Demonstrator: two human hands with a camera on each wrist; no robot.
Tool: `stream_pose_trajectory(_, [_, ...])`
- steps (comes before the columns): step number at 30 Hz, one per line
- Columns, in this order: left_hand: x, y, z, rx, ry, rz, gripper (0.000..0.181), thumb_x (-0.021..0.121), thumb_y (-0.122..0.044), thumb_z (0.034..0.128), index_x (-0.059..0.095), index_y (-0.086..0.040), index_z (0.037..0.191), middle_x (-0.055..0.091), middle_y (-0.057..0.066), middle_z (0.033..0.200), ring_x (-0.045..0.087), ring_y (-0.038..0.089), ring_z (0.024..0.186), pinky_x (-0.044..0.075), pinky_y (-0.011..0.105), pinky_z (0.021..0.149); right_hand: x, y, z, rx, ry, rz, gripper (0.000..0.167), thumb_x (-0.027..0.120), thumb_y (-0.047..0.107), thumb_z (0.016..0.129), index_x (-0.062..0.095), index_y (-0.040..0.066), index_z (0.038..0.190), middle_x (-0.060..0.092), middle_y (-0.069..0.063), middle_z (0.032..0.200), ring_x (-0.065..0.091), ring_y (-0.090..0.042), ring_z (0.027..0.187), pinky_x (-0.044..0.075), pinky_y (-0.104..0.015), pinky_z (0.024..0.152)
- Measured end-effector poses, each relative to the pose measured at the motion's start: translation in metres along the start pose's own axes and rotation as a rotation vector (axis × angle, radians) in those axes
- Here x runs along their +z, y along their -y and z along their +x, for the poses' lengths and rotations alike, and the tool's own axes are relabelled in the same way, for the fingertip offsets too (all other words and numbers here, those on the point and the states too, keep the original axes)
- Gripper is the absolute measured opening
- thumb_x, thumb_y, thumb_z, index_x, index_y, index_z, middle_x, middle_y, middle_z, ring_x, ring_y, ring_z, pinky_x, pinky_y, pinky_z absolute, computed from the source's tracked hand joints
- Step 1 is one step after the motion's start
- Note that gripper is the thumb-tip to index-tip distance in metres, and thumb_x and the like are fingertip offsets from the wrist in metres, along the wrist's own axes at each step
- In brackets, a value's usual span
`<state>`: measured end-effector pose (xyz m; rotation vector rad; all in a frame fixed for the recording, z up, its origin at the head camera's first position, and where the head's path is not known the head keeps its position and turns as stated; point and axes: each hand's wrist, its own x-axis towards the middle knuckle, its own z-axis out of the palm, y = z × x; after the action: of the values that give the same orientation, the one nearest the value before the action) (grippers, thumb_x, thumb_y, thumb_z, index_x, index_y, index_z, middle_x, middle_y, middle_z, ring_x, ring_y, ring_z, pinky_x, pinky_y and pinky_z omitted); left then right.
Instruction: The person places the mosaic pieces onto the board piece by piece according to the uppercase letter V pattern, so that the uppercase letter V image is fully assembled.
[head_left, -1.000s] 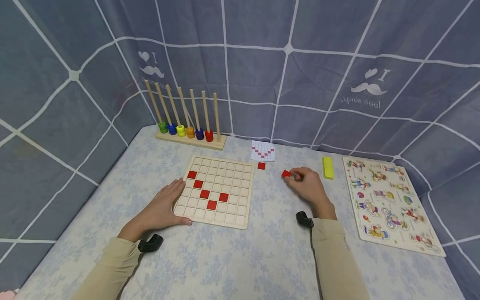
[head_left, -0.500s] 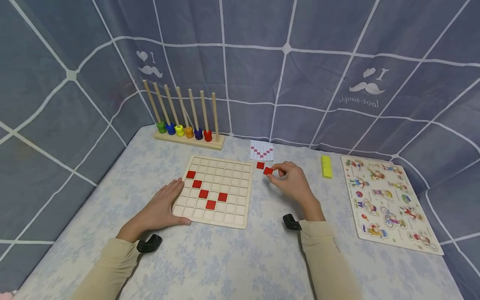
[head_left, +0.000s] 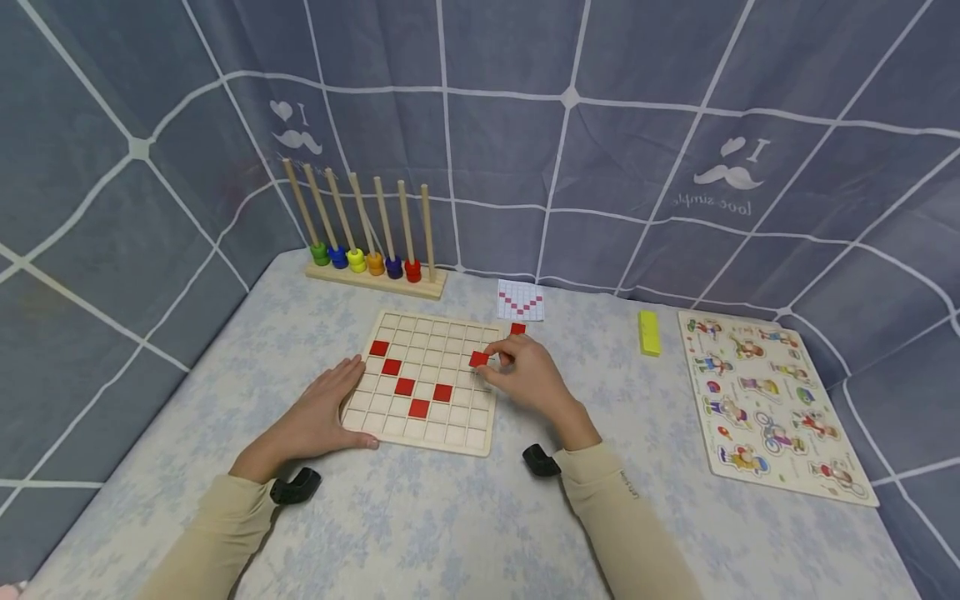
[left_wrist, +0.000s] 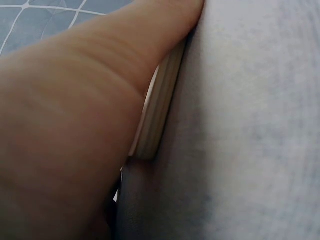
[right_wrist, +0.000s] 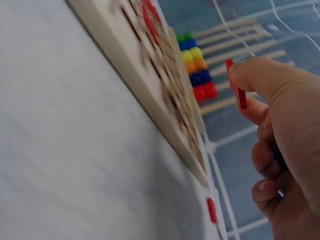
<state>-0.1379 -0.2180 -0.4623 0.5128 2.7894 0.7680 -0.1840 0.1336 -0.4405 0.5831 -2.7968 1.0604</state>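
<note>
A square wooden grid board lies flat in front of the person, with several red tiles set in its cells. At its left edge the left hand rests with fingers straight, the thumb along the near edge; the left wrist view shows the board's side beside that thumb. Between thumb and fingertip the right hand pinches a red square tile, held over the board's right part. In the right wrist view the same tile is above the board, apart from it. Another red tile lies behind the right hand, partly covered.
A pattern card lies behind the board. At the back left stands a peg stand with coloured beads. A yellow block and a picture puzzle board lie to the right. A blue curtain borders the table.
The right hand has carried the pinched red tile leftward from the table, past the loose tile, to over the board. The left hand has stayed at the board's edge.
</note>
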Motion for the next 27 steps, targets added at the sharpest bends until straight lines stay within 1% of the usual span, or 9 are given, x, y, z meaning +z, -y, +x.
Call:
stream_pose_trajectory(4, [0.0,-0.001,0.001,0.018,-0.017,0.001,0.134,0.089,-0.06,0.0675,0.018,0.003,0.162,0.015,0.025,0.169,0.013,0.047,0.156,0.014,0.067,0.123,0.011,0.003,0.001,-0.009,0.051,-0.026,0.025,0.079,0.032,0.089,0.076,0.012,0.103,0.052,0.004,0.072,0.049,-0.012,0.078,0.043,-0.028,0.072])
stream_pose_trajectory(7, [0.0,-0.001,0.001,0.03,-0.023,0.003,0.133,0.089,-0.06,0.0677,0.019,0.004,0.161,0.016,0.026,0.169,0.014,0.047,0.156,0.015,0.068,0.122,0.018,0.001,0.001,0.002,0.078,-0.037,0.026,0.079,0.034,0.089,0.076,0.013,0.102,0.051,0.006,0.071,0.049,-0.011,0.078,0.042,-0.027,0.071])
stream_pose_trajectory(12, [0.0,-0.001,-0.002,0.019,-0.011,-0.005,0.133,0.088,-0.062,0.068,0.018,0.002,0.162,0.015,0.025,0.169,0.013,0.047,0.156,0.014,0.068,0.123,0.024,-0.001,0.0,0.007,0.116,-0.051,0.023,0.078,0.032,0.09,0.076,0.013,0.103,0.053,0.007,0.071,0.05,-0.011,0.079,0.043,-0.026,0.072])
stream_pose_trajectory(15, [-0.002,-0.001,-0.004,0.011,-0.007,-0.008,0.134,0.088,-0.062,0.0681,0.017,0.001,0.163,0.014,0.024,0.17,0.012,0.047,0.157,0.014,0.068,0.123,0.027,0.0,0.001,-0.008,0.121,-0.065,0.023,0.078,0.031,0.09,0.076,0.013,0.104,0.053,0.007,0.071,0.051,-0.011,0.081,0.044,-0.026,0.074])
stream_pose_trajectory(19, [-0.002,-0.001,-0.003,0.022,-0.017,-0.004,0.133,0.088,-0.061,0.0684,0.018,0.001,0.163,0.015,0.025,0.169,0.013,0.047,0.156,0.014,0.068,0.122,0.028,0.001,0.003,-0.021,0.122,-0.077,0.023,0.077,0.029,0.091,0.076,0.012,0.106,0.053,0.007,0.073,0.051,-0.011,0.08,0.044,-0.027,0.073])
stream_pose_trajectory(23, [-0.001,-0.001,-0.002,0.032,-0.019,-0.003,0.133,0.088,-0.06,0.0684,0.018,0.002,0.162,0.015,0.026,0.169,0.013,0.048,0.156,0.015,0.068,0.122,0.028,0.002,0.003,-0.012,0.137,-0.091,0.022,0.076,0.03,0.091,0.076,0.013,0.105,0.052,0.007,0.073,0.05,-0.011,0.078,0.044,-0.027,0.073])
stream_pose_trajectory(27, [-0.001,-0.002,-0.001,0.027,-0.016,0.001,0.133,0.088,-0.061,0.0686,0.018,0.001,0.163,0.015,0.024,0.17,0.013,0.046,0.157,0.014,0.067,0.123,0.025,0.004,0.004,0.0,0.143,-0.089,0.022,0.077,0.03,0.091,0.076,0.013,0.104,0.052,0.006,0.072,0.049,-0.011,0.076,0.043,-0.028,0.074])
